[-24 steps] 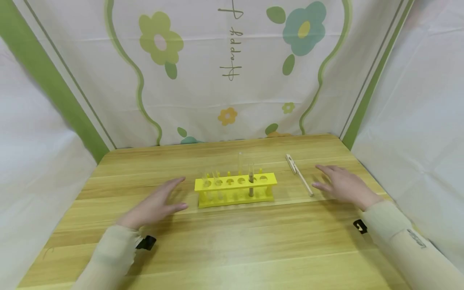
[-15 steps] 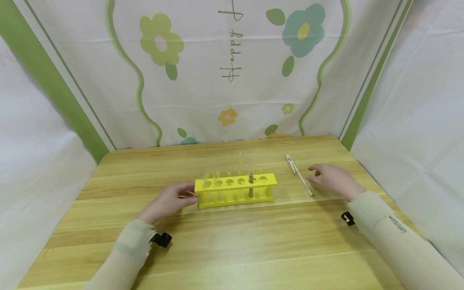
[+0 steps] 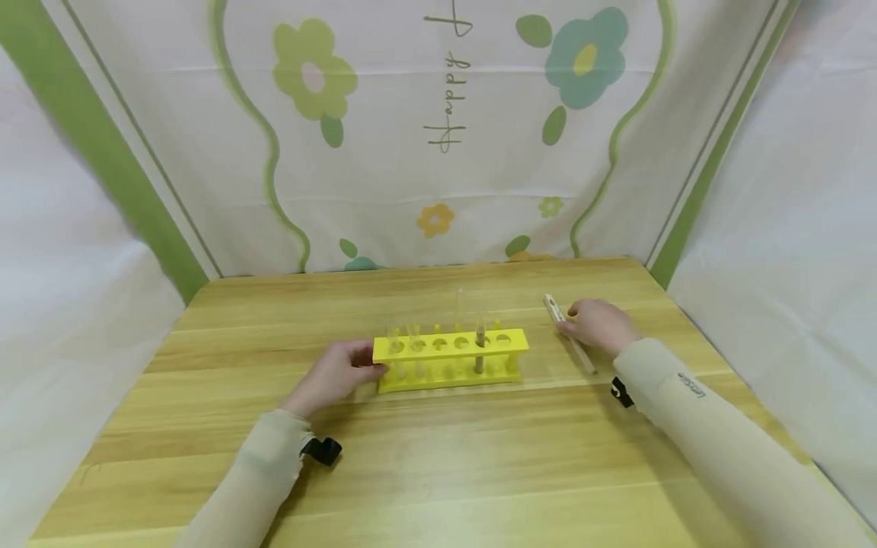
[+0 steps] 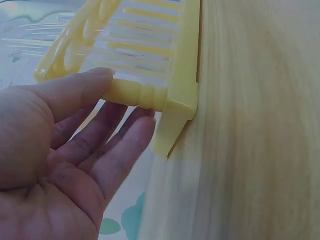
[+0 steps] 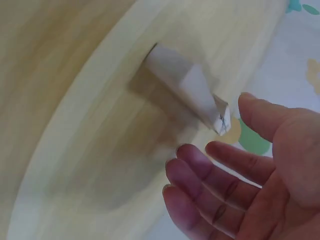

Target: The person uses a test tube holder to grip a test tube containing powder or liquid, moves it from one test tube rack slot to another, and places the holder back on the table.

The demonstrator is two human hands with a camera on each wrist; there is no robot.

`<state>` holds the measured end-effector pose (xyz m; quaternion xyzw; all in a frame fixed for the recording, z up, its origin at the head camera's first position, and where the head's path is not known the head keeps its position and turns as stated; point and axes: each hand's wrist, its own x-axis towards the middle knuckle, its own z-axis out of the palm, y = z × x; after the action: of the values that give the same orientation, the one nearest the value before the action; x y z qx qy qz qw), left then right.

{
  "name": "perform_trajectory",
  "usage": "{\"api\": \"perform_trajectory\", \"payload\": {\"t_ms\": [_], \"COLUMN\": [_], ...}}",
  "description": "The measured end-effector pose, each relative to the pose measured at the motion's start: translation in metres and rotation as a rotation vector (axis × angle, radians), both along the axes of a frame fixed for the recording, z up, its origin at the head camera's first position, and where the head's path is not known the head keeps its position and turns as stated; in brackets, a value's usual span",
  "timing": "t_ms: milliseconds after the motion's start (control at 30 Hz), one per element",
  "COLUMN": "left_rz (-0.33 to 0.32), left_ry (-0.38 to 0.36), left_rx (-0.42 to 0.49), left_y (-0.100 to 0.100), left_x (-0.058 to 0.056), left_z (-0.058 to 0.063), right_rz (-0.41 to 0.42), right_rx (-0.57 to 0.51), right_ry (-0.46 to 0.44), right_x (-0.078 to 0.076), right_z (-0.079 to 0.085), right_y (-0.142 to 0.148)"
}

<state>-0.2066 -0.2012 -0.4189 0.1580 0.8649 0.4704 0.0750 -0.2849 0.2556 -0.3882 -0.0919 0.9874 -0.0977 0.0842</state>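
A yellow test tube rack (image 3: pixel 451 353) stands upright on the table. My left hand (image 3: pixel 336 377) grips its left end; in the left wrist view, the thumb and fingers go round the rack's end post (image 4: pixel 130 93). One test tube (image 3: pixel 480 342) toward the right holds something dark. Two clear test tubes (image 3: pixel 414 335) sit in the left holes, and a taller clear tube (image 3: pixel 460 306) rises at the back. My right hand (image 3: pixel 601 326) is over a wooden test tube clamp (image 3: pixel 582 356) lying at the right. In the right wrist view, its relaxed fingers are apart from the clamp (image 5: pixel 180 80).
The wooden table (image 3: pixel 438 457) extends in front of the rack. A white cloth (image 3: pixel 384 167) with printed flowers hangs behind the table's back edge, and white cloth (image 3: pixel 788 266) hangs at the sides too.
My left hand has moved right to the rack and taken hold of its left end. My right hand has moved left and over the clamp. The rack and clamp have stayed in place.
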Motion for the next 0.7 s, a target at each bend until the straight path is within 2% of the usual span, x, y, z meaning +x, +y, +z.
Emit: {"api": "perform_trajectory", "payload": {"t_ms": [233,533,700], "left_rz": [-0.021,0.007,0.000], "left_ry": [-0.002,-0.010,-0.004], "left_rx": [0.051,0.047,0.045], "left_y": [0.007,0.013,0.013], "left_x": [0.001,0.002,0.002], "left_z": [-0.002,-0.004,-0.005], "right_rz": [-0.071,-0.098,-0.107], "right_rx": [-0.020,0.002,-0.031], "right_ry": [-0.043,0.016,0.014], "right_x": [-0.006,-0.006,-0.002], "right_z": [-0.003,-0.010,-0.001], "right_y": [-0.012,-0.013,-0.011]}}
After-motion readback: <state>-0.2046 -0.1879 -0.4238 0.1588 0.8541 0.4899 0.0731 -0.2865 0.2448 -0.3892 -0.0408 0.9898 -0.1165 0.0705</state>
